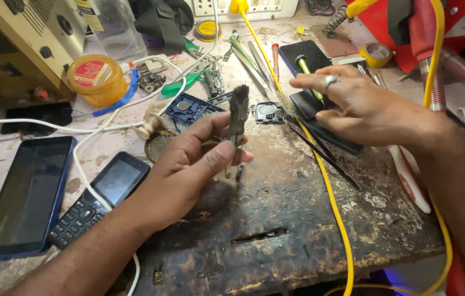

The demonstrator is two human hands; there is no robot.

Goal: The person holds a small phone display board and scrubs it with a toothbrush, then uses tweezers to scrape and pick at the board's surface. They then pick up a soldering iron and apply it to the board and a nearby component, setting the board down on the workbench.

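Nearest, the left hand pinches a small dark, worn brush-like tool upright above the scarred counter; it looks light and stiff, best held low on its handle. Farther off, the right hand rests its fingers on black phone parts, grip unclenched.

The dark part is blurred, perhaps a small circuit board.

Bare forearms, right hand apparently silver-ringed
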